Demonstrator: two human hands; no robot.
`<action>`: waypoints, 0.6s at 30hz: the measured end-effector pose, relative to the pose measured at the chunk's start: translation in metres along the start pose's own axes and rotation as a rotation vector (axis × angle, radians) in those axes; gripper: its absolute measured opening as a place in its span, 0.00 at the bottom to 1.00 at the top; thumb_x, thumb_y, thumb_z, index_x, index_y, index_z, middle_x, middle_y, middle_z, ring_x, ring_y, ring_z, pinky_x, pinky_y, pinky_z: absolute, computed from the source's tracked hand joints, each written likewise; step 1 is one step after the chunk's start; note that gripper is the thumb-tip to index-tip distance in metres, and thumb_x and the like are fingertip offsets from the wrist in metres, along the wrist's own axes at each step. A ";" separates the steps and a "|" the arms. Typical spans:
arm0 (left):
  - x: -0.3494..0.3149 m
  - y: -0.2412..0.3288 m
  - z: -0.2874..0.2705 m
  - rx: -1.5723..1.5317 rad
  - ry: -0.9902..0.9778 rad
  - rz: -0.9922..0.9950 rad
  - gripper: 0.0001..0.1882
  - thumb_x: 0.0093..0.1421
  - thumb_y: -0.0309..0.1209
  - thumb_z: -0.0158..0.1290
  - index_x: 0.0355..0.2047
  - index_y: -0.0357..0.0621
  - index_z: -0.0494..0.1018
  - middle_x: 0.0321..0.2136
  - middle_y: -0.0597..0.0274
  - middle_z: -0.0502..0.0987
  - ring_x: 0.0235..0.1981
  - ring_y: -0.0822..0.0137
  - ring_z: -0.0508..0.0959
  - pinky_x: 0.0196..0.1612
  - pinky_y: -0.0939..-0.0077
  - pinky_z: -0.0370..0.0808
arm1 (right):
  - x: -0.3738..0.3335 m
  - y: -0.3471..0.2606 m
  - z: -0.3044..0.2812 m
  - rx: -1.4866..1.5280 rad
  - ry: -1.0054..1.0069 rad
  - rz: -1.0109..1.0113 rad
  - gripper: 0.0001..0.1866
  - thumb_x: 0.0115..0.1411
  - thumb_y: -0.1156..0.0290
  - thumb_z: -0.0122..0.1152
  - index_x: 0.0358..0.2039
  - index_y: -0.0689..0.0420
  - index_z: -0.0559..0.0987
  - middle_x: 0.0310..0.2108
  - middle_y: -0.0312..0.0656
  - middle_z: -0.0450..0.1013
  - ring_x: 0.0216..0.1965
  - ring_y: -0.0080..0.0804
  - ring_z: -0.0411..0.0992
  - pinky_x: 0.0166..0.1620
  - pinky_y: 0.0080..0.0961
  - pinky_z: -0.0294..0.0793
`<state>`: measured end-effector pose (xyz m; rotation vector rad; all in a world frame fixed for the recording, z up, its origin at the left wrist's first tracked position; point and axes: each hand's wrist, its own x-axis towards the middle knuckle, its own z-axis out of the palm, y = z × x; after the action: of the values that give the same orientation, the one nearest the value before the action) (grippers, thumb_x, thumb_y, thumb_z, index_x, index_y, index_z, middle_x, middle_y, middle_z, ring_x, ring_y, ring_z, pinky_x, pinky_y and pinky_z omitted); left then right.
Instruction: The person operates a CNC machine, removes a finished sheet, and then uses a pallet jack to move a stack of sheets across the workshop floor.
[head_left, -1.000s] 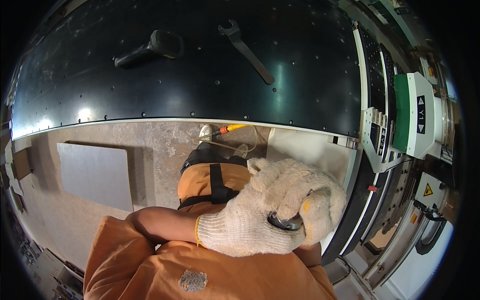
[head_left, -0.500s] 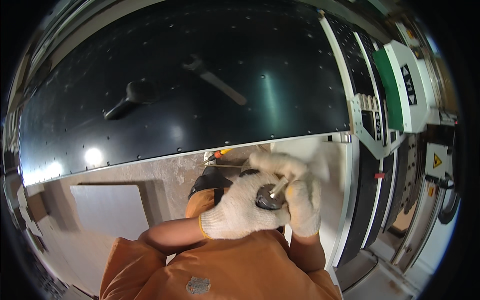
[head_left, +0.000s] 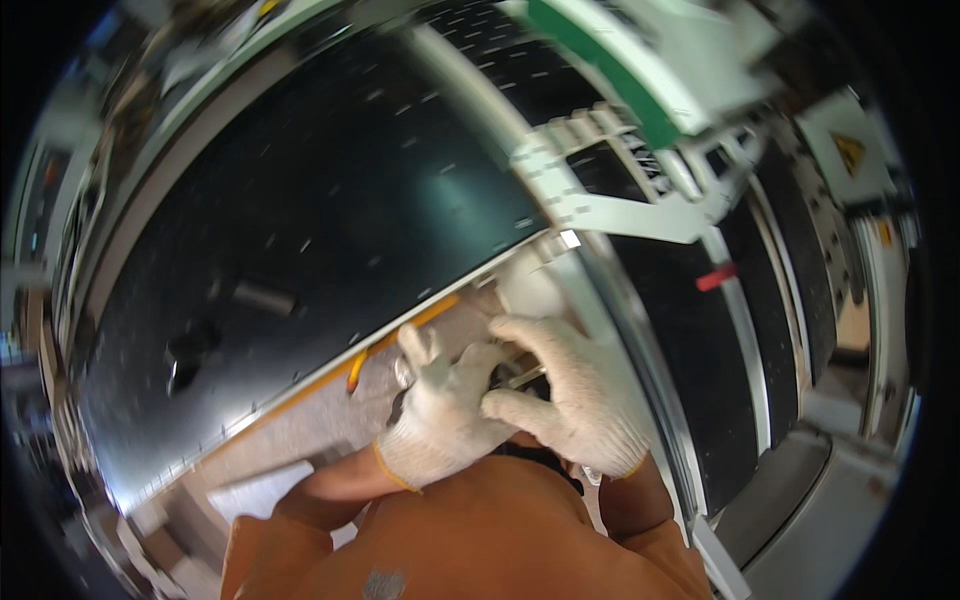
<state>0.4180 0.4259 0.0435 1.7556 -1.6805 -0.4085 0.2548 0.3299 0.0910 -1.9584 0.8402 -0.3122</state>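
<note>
Showing in the head view: left hand [head_left: 445, 420] and right hand [head_left: 570, 395], both gloved, closed together around a small dark part [head_left: 505, 380] at 6 o'clock, apparently steadying it. Black panel [head_left: 300, 240] at 10 o'clock; white frame [head_left: 620, 210] at 1 o'clock. Blurred.

left hand [head_left: 443, 420] gloved white, lower centre, fingers curled, one fingertip raised | right hand [head_left: 575, 395] gloved white, just right of it, touching it, fingers bent leftward | forearms bare, rising from the lower edge, converging at centre | sleeves orange | grip: cannot tell for either hand, blurred
</note>
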 end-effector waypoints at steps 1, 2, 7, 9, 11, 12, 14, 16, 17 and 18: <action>0.012 0.010 0.011 -0.038 -0.070 0.021 0.21 0.47 0.39 0.73 0.42 0.51 0.83 0.35 0.66 0.77 0.45 0.50 0.74 0.52 0.53 0.67 | -0.004 0.011 -0.017 0.027 0.047 -0.009 0.34 0.58 0.58 0.79 0.60 0.59 0.75 0.50 0.55 0.78 0.47 0.49 0.82 0.51 0.41 0.82; 0.026 0.019 0.023 0.067 -0.013 0.186 0.30 0.43 0.39 0.78 0.45 0.43 0.79 0.35 0.62 0.82 0.36 0.52 0.80 0.59 0.52 0.70 | -0.010 0.022 -0.035 0.015 0.079 0.009 0.34 0.58 0.58 0.78 0.60 0.60 0.75 0.52 0.54 0.79 0.49 0.48 0.82 0.53 0.40 0.81; 0.095 0.067 0.056 0.118 -0.100 0.542 0.32 0.43 0.39 0.77 0.45 0.46 0.74 0.34 0.57 0.78 0.38 0.52 0.76 0.50 0.45 0.64 | -0.045 0.086 -0.086 0.933 -0.038 0.163 0.34 0.63 0.67 0.73 0.65 0.67 0.71 0.54 0.51 0.78 0.55 0.33 0.77 0.57 0.29 0.79; 0.124 0.087 0.068 0.106 -0.181 0.612 0.30 0.43 0.37 0.75 0.44 0.49 0.72 0.37 0.60 0.76 0.43 0.50 0.74 0.46 0.41 0.61 | -0.058 0.107 -0.095 1.215 -0.001 0.167 0.35 0.63 0.71 0.69 0.68 0.70 0.68 0.59 0.49 0.74 0.59 0.34 0.74 0.62 0.32 0.76; 0.149 0.107 0.079 0.122 -0.227 0.702 0.33 0.40 0.39 0.77 0.46 0.51 0.75 0.40 0.64 0.77 0.44 0.50 0.74 0.48 0.45 0.64 | -0.072 0.123 -0.104 1.331 0.133 0.084 0.37 0.62 0.71 0.69 0.69 0.70 0.66 0.59 0.50 0.74 0.60 0.35 0.74 0.64 0.33 0.74; 0.158 0.117 0.088 0.124 -0.210 0.712 0.33 0.39 0.40 0.78 0.46 0.51 0.77 0.40 0.65 0.78 0.43 0.52 0.75 0.49 0.48 0.67 | -0.077 0.128 -0.108 1.425 0.207 0.057 0.38 0.62 0.72 0.68 0.70 0.70 0.65 0.59 0.50 0.74 0.60 0.35 0.74 0.65 0.33 0.73; 0.180 0.137 0.112 -0.141 -0.285 0.713 0.31 0.42 0.40 0.78 0.47 0.55 0.78 0.40 0.66 0.77 0.43 0.50 0.74 0.46 0.46 0.70 | -0.085 0.137 -0.118 1.575 0.296 -0.025 0.46 0.59 0.65 0.74 0.71 0.71 0.63 0.61 0.50 0.72 0.62 0.35 0.73 0.66 0.31 0.71; 0.196 0.159 0.132 -0.243 -0.312 0.697 0.30 0.39 0.38 0.80 0.44 0.55 0.82 0.45 0.67 0.80 0.43 0.52 0.76 0.46 0.59 0.76 | -0.089 0.146 -0.131 1.813 0.360 -0.236 0.50 0.58 0.59 0.77 0.72 0.72 0.62 0.63 0.49 0.71 0.63 0.34 0.72 0.66 0.29 0.71; 0.201 0.170 0.139 -0.231 -0.364 0.697 0.31 0.38 0.38 0.81 0.44 0.55 0.82 0.46 0.66 0.80 0.45 0.51 0.77 0.47 0.59 0.77 | -0.091 0.151 -0.136 1.798 0.372 -0.272 0.54 0.55 0.52 0.80 0.71 0.72 0.63 0.63 0.47 0.70 0.63 0.32 0.72 0.65 0.27 0.71; 0.206 0.182 0.147 -0.209 -0.418 0.693 0.32 0.38 0.39 0.81 0.45 0.54 0.82 0.47 0.66 0.80 0.46 0.51 0.78 0.47 0.59 0.78 | -0.093 0.158 -0.143 1.811 0.352 -0.320 0.54 0.54 0.52 0.81 0.70 0.72 0.64 0.63 0.46 0.70 0.63 0.31 0.72 0.65 0.26 0.71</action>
<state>0.2113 0.1993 0.0982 0.8849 -2.3050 -0.6201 0.0430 0.2469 0.0430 -0.2819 0.1396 -1.1219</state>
